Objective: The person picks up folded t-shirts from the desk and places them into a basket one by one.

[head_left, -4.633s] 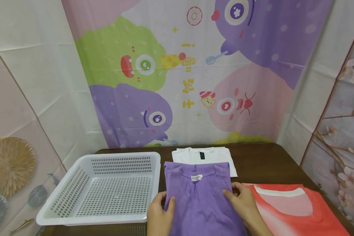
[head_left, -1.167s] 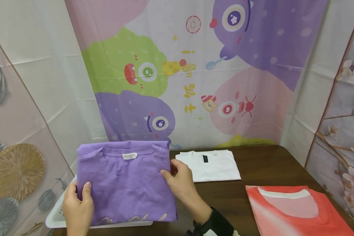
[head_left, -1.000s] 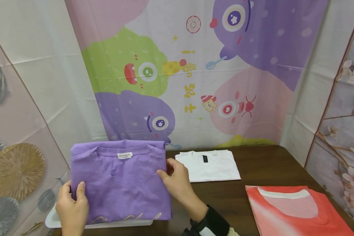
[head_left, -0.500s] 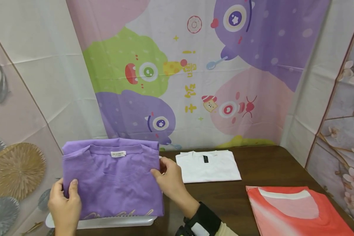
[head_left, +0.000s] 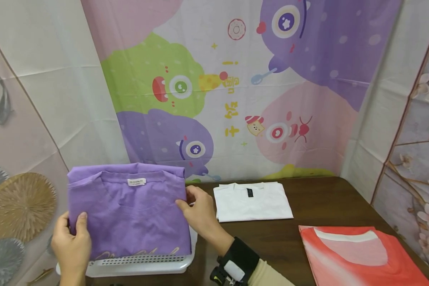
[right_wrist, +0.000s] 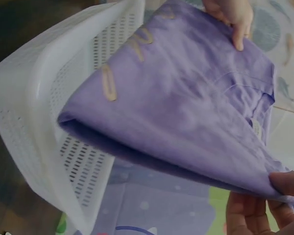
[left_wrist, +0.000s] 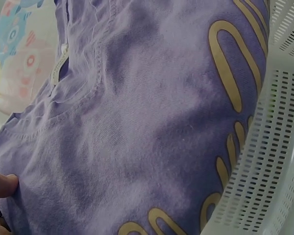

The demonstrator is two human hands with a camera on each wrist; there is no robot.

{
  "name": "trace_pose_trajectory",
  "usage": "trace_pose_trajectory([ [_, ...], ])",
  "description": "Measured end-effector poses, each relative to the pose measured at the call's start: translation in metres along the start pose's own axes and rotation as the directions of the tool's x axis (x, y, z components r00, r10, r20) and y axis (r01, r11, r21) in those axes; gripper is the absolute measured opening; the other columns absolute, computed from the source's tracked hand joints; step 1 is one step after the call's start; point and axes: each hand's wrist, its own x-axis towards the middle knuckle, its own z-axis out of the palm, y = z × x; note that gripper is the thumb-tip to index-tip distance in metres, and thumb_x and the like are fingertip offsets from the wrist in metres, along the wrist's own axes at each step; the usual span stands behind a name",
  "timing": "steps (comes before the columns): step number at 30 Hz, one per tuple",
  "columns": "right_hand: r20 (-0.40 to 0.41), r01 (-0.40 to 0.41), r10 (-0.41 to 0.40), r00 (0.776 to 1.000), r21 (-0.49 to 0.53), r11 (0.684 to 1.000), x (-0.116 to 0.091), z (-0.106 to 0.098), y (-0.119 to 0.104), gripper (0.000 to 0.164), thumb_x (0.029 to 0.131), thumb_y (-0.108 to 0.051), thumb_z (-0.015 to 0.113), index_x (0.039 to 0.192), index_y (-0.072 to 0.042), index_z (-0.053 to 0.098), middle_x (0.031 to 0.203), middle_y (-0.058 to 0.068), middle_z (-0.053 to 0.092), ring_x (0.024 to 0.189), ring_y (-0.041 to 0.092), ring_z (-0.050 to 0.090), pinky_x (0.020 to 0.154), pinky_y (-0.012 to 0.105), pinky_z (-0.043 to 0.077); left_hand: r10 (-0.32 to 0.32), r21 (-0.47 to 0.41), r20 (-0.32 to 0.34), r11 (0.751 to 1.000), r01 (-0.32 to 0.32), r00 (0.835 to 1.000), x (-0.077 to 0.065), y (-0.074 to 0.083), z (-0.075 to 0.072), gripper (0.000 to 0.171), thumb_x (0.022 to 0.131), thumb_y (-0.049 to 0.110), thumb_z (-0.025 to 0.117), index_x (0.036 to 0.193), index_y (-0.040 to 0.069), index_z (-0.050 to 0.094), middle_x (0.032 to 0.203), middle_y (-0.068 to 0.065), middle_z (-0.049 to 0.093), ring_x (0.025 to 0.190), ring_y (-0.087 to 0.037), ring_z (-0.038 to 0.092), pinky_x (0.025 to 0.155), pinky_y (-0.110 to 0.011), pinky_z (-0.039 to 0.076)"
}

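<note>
Between my two hands hangs a folded purple T-shirt point(head_left: 132, 214) with a white neck label and gold lettering along its lower edge. My left hand point(head_left: 71, 242) grips its left side, thumb on the front. On the opposite side my right hand point(head_left: 200, 208) pinches the edge between thumb and fingers. Below and behind the shirt is the white perforated basket point(head_left: 143, 268), largely covered by it in the head view. In the right wrist view the shirt's lower fold overlaps the opening of the basket point(right_wrist: 36, 98). The left wrist view shows the basket wall point(left_wrist: 269, 147) close to the lettering.
A folded white T-shirt point(head_left: 252, 204) lies at the back of the brown table point(head_left: 264, 246). At the right lies a folded red and pink shirt point(head_left: 361, 254). A cartoon-print curtain point(head_left: 232, 159) hangs behind the table, with printed curtains at both sides.
Earlier the purple shirt was at the table's middle, beside the basket. Both hands have carried it left, over the basket. In the last second it has moved a little farther left and up.
</note>
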Motion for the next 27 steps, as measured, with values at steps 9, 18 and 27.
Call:
trace_pose_trajectory([
  [9,0.008,0.015,-0.015,1.0,0.025,1.0,0.005,0.011,0.01,0.01,0.082,-0.001,0.068,0.092,0.002,0.067,0.081,0.016,0.067,0.07,0.008,0.058,0.065,0.015,0.049,-0.027,-0.016,0.013,0.999,0.028,1.0,0.002,-0.011,0.005,0.031,0.093,0.01,0.056,0.114,-0.013,0.057,0.083,0.037,0.039,0.076,0.015,0.04,0.071,-0.003,0.031],
  [18,0.052,-0.001,0.0,0.999,0.022,1.0,-0.003,0.026,0.023,0.007,0.082,-0.002,0.068,0.086,0.003,0.066,0.076,0.016,0.066,0.067,0.003,0.053,0.061,0.014,0.045,-0.062,-0.002,0.009,0.998,0.062,0.998,0.002,-0.034,0.004,0.031,0.092,0.01,0.057,0.113,-0.013,0.057,0.081,0.038,0.038,0.079,0.018,0.037,0.074,-0.004,0.029],
  [27,0.06,-0.025,0.024,0.998,0.014,1.0,-0.01,0.039,0.04,0.007,0.082,-0.004,0.069,0.087,0.0,0.067,0.075,0.012,0.067,0.069,0.005,0.057,0.062,0.014,0.048,-0.069,0.058,0.049,0.996,0.066,0.996,0.0,-0.053,0.005,0.032,0.092,0.01,0.056,0.115,-0.013,0.057,0.088,0.016,0.061,0.078,0.022,0.033,0.075,-0.006,0.028],
])
